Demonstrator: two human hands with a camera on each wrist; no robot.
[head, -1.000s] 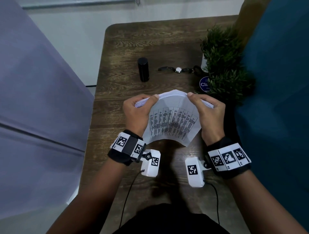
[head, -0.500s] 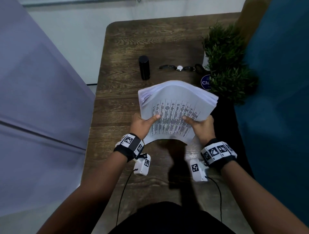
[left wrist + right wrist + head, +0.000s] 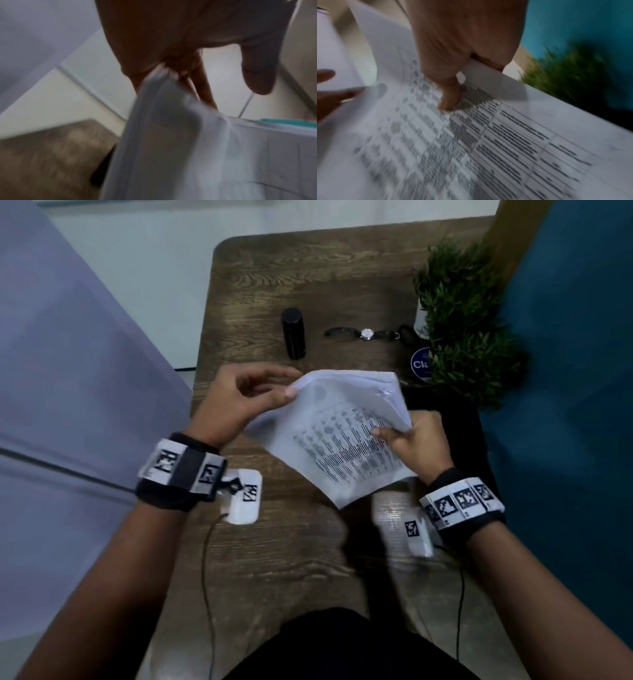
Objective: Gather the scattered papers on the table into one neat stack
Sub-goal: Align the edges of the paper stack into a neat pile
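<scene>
A stack of white papers (image 3: 342,440) with a printed table on its top sheet is held tilted above the wooden table (image 3: 274,559), one corner pointing toward me. My left hand (image 3: 287,393) pinches the stack's far left corner between thumb and fingers; the left wrist view shows that paper corner (image 3: 163,78) caught at my fingertips (image 3: 202,86). My right hand (image 3: 394,431) grips the stack's right edge, its thumb (image 3: 448,100) pressing on the printed sheet (image 3: 488,148) and the other fingers hidden under the papers. No loose sheets show on the table.
A black cylinder (image 3: 293,333) stands beyond the papers, with a wristwatch (image 3: 366,333) lying to its right. A potted plant (image 3: 462,320) and a round blue label (image 3: 420,364) sit at the table's right edge, against a teal wall (image 3: 565,371). The floor drops off on the left.
The stack has turned so one corner points toward me. My left hand moved from the near edge up to the far left corner, and my right hand shifted to the right edge.
</scene>
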